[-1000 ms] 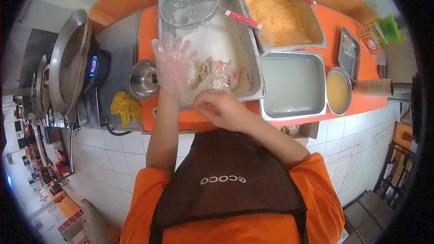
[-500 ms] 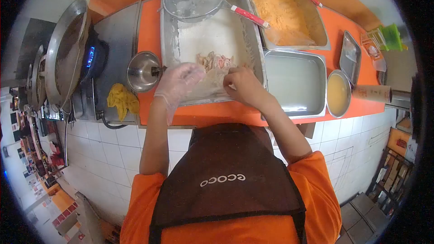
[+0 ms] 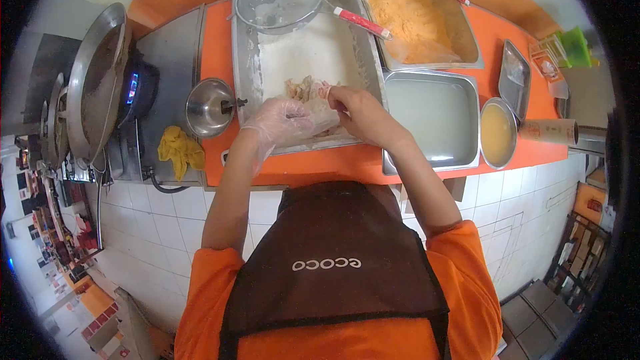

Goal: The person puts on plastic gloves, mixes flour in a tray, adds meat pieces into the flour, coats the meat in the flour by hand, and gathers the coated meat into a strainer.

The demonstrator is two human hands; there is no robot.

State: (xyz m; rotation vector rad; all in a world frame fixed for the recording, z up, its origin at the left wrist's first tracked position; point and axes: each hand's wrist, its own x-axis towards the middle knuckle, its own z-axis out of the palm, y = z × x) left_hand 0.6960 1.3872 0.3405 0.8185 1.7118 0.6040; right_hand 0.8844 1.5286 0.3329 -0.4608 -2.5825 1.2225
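Note:
A clear plastic glove covers my left hand (image 3: 280, 120), whose fingers are curled closed at the front of a metal tray (image 3: 379, 67) of white flour. My bare right hand (image 3: 363, 115) is across from it, with thumb and fingers pinched together. Between them stretches a piece of thin clear plastic (image 3: 325, 117), gripped by both hands; whether it is a bag or a glove I cannot tell. Pale, pinkish raw meat pieces (image 3: 301, 88) lie on the flour just beyond my fingers, partly hidden by the plastic. A round sieve (image 3: 280, 0) with a red handle rests across the tray's far left corner.
Right of the flour are a tray of orange powder (image 3: 427, 20), a pan of cloudy liquid (image 3: 430, 117) and a bowl of yellow liquid (image 3: 498, 135). On the left are a steel bowl (image 3: 208, 108), a yellow cloth (image 3: 180, 152) and a large wok (image 3: 93, 87) by a blue flame.
My left hand has moved slightly right and down, closing toward my right hand. My right hand has shifted a little. The clear plastic now shows stretched between them.

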